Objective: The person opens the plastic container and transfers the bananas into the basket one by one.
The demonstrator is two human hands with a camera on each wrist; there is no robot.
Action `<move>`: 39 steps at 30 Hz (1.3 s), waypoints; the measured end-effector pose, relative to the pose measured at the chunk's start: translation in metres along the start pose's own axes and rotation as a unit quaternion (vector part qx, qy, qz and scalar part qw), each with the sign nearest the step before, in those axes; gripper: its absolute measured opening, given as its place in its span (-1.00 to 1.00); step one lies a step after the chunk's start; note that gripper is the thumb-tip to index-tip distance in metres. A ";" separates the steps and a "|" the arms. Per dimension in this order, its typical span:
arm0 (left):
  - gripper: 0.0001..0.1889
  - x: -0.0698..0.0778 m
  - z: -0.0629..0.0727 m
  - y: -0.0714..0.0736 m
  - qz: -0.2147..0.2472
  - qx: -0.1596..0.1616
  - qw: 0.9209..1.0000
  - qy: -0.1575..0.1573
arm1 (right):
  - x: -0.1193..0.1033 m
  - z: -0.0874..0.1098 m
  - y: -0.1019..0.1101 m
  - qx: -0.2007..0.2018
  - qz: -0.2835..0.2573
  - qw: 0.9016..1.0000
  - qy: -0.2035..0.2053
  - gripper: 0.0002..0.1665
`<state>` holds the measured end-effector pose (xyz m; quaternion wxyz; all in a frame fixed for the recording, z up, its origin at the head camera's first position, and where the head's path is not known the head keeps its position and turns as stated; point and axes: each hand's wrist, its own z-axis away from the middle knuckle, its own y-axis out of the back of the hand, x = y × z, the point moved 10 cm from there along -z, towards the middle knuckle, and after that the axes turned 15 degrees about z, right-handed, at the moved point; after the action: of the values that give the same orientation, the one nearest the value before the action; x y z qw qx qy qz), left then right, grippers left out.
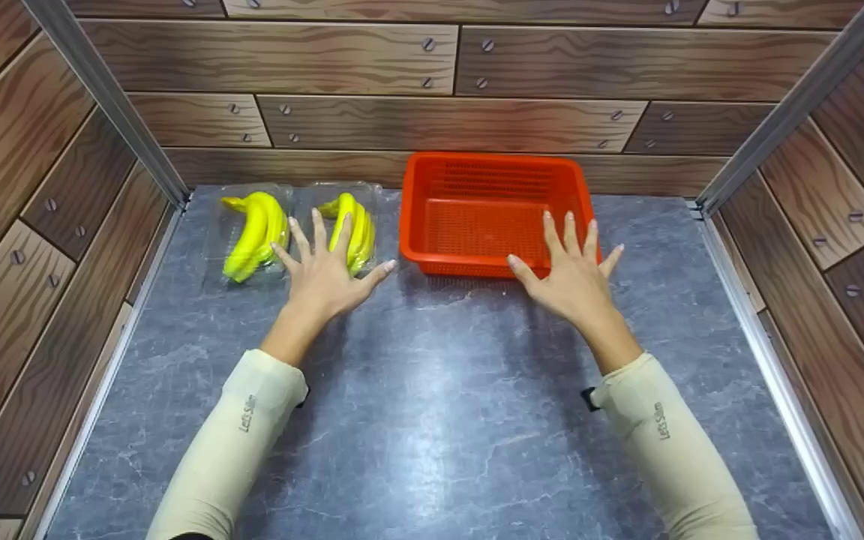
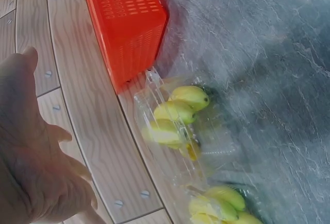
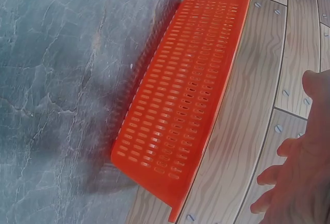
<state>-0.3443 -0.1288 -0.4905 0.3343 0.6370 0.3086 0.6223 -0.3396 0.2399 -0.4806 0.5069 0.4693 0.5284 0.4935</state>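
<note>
Two banana bunches (image 1: 256, 232) sat in clear packs (image 1: 232, 226) on counter (image 1: 432, 427), upper left of frame. Left hand (image 1: 319, 281) hovered by right bunch (image 1: 363, 236), right hand (image 1: 574, 283) by red basket (image 1: 462, 262), upper centre; both spread wide, gripping nothing. Looked unstarted imo, all handling left.

Plank-patterned walls (image 1: 342, 60), metal corner posts (image 1: 113, 101), glossy blue-grey marbled surface (image 1: 447, 420).

red slotted basket (image 3: 178, 96) — right fingers (image 3: 270, 175) apart

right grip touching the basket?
Apart. Right wrist view shows it: wall planks are visible between the right grip's fingertips and the basket.
</note>
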 end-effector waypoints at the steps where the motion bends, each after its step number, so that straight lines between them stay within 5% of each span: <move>1: 0.21 0.000 0.000 0.000 -0.001 0.000 1.000 0.001 | 0.000 0.000 0.000 0.000 0.000 1.000 0.000 0.23; 39: 0.21 -0.021 0.008 -0.001 0.014 -0.007 0.999 0.032 | 0.003 0.004 -0.005 -0.004 -0.006 1.000 0.010 0.23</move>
<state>-0.3375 -0.1454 -0.5032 0.3198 0.6185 0.3060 0.6493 -0.3361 0.2424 -0.4854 0.5063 0.4592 0.5346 0.4970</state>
